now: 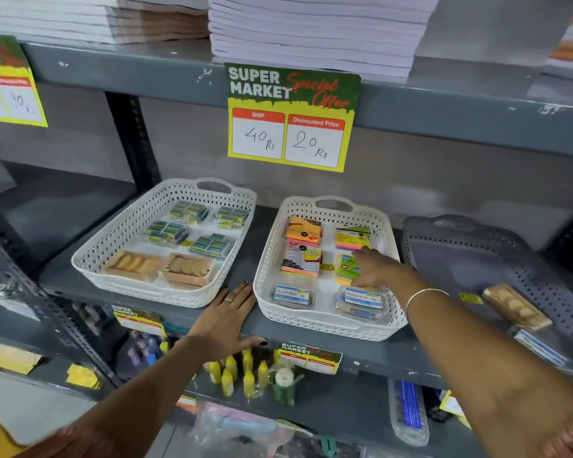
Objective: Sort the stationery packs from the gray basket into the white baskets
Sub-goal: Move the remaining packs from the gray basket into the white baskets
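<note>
On the shelf, the left white basket held four packs of small blue-and-yellow boxes toward the back and two packs of tan round pieces along its front. The left hand lay flat on the shelf edge between the two white baskets, fingers spread, holding nothing, its fingertips close to the front corner of the right white basket. That basket carried sticky-note packs in its back and middle rows and two clear boxes with blue labels at the front. The right hand reached into it with fingers curled down on the yellow-and-green sticky-note pack in the middle row; whether it pinched the pack or only pressed on it could not be told. Farther right, the gray basket was nearly empty, with one tan pack and one blue-labelled pack lying near its front edge. The step in hand looked like setting a sticky-note pack into place in the right white basket. The next move would likely call for the right hand to let go, cross to the gray basket, and take one of the two remaining packs: the tan one would belong with its like in the left white basket, the blue-labelled one beside the clear boxes in the right.
</note>
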### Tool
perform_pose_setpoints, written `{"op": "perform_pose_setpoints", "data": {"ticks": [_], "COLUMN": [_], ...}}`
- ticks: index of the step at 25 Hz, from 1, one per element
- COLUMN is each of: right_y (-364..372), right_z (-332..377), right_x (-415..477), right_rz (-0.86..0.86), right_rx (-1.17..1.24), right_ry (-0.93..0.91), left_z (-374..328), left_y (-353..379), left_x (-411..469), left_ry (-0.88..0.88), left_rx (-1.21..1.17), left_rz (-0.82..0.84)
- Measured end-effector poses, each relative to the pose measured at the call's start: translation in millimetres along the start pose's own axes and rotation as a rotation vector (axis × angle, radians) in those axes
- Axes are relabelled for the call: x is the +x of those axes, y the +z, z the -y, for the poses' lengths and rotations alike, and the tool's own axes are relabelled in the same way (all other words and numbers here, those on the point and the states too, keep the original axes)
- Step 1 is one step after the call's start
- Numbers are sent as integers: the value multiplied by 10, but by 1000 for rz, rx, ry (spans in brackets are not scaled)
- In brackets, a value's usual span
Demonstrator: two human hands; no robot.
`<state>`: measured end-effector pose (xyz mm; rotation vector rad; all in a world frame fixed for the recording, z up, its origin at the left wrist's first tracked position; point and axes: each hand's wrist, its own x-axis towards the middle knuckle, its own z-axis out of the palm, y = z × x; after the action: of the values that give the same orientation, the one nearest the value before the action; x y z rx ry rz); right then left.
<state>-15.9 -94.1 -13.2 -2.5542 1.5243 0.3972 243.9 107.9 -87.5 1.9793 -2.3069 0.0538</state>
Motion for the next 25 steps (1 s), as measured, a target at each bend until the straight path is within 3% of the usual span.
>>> {"op": "perform_pose_setpoints", "data": {"ticks": [12,18,20,22,24,25], "right_y": [42,20,-74,-177,-217,-191], "right_z": [-4,-39,-71,-155,-309,-412], "right_x": [76,20,-73,-189,-279,-316], "right_rz": [31,11,-94,-371,-623,-648], "right_rx": [-68,10,77,41,14,10], "right_ry": [8,-2,3,52,211,325], "left_z": [-23,-8,-5,-2,-6,-2], "left_y": [-22,0,4,10,8,8], "left_x": [-15,-15,-15,-15,-14,-15], "left_ry": [-4,-7,-12,-12,-11,-10], "left_rx": [-33,-26,-22,-18,-19,-18], "left_rz": [-32,-38,-43,-44,-38,-35]}}
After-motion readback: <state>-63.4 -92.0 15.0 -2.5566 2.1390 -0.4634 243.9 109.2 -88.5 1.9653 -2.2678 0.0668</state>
